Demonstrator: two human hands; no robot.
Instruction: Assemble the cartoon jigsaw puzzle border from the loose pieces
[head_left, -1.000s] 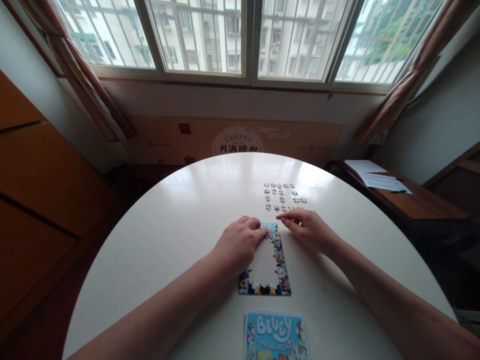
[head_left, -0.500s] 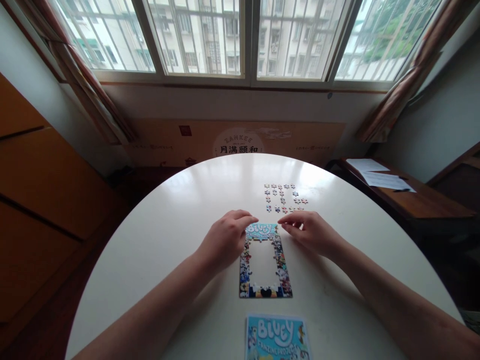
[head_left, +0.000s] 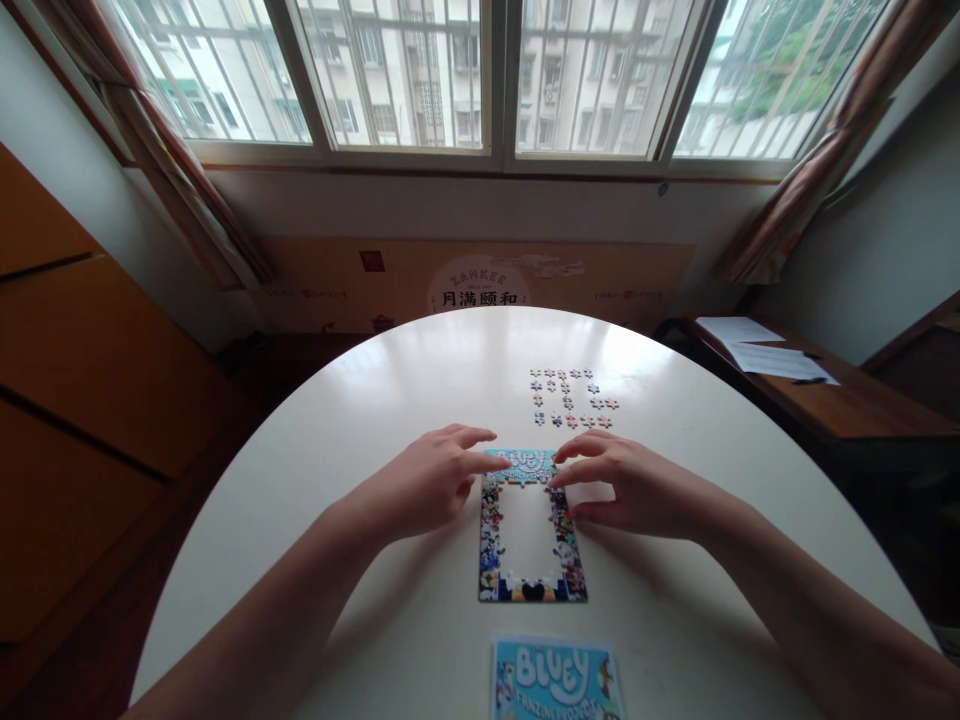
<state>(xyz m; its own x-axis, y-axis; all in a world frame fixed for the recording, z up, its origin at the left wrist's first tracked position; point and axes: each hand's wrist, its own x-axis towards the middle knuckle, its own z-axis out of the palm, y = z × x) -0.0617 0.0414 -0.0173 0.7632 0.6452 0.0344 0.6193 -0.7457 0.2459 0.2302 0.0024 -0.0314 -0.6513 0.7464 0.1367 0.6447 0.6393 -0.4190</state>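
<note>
A jigsaw puzzle frame (head_left: 490,550) lies flat on the white table, its border joined and its middle showing bare tabletop. Blue lettering runs along its top strip. At the upper left corner is my left hand (head_left: 431,478), fingers apart, with the index finger reaching over the blue strip. My right hand (head_left: 630,480) is at the upper right side, fingers spread along the edge and thumb near the right border. Neither hand shows anything held. Beyond them, several loose puzzle pieces (head_left: 568,403) lie in rough rows.
Close to me on the round white table (head_left: 300,480) lies a blue picture card (head_left: 555,680) with matching lettering, cut off below. To the right a brown side table (head_left: 885,400) holds paper sheets (head_left: 780,362) and a pen. A barred window is ahead.
My left hand has shifted slightly left and opened its fingers. The right hand has come down along the puzzle's right edge, its fingers spreading from a pinch-like pose.
</note>
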